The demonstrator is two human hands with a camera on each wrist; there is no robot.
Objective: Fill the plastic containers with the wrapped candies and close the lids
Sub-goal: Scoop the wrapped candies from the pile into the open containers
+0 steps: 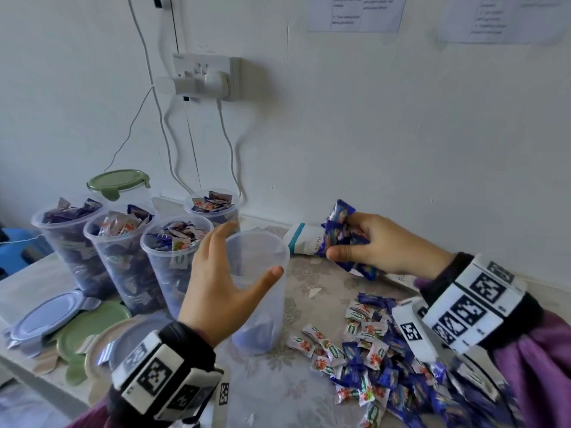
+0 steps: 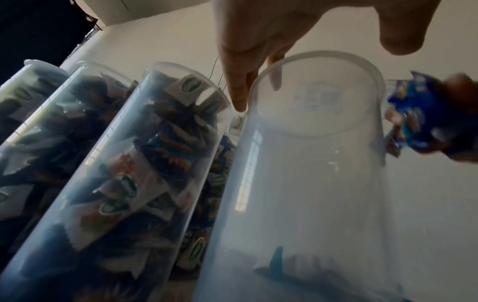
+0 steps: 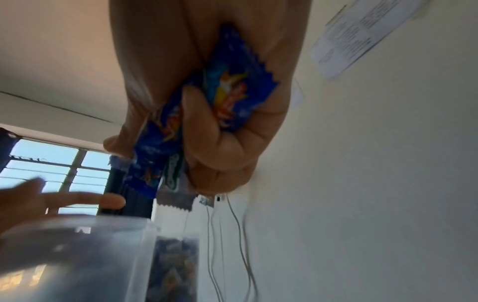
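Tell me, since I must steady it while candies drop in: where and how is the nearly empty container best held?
Hold the nearly empty container on its upper wall, below the rim, coming from its left as the left hand does. It stands upright, round and smooth-walled; a wrap-around grip probably keeps the mouth free for the right hand.

We see a clear, faintly bluish container (image 1: 258,291) as our landmark; a few blue pieces show through its wall near the bottom. To its right, the handful of candies (image 1: 341,234) is deep blue with orange and yellow figures. Nearer us and to its right, the loose pile (image 1: 380,362) mixes blue wrappers with white ones printed in red and a green oval. To its left, the filled containers (image 1: 123,257) show the same blue, white and green. Left of it and nearer us lie lids (image 1: 89,332) in sage green, pale blue and cream. Under it, the tablecloth (image 1: 278,393) is pale beige with a grey floral print.
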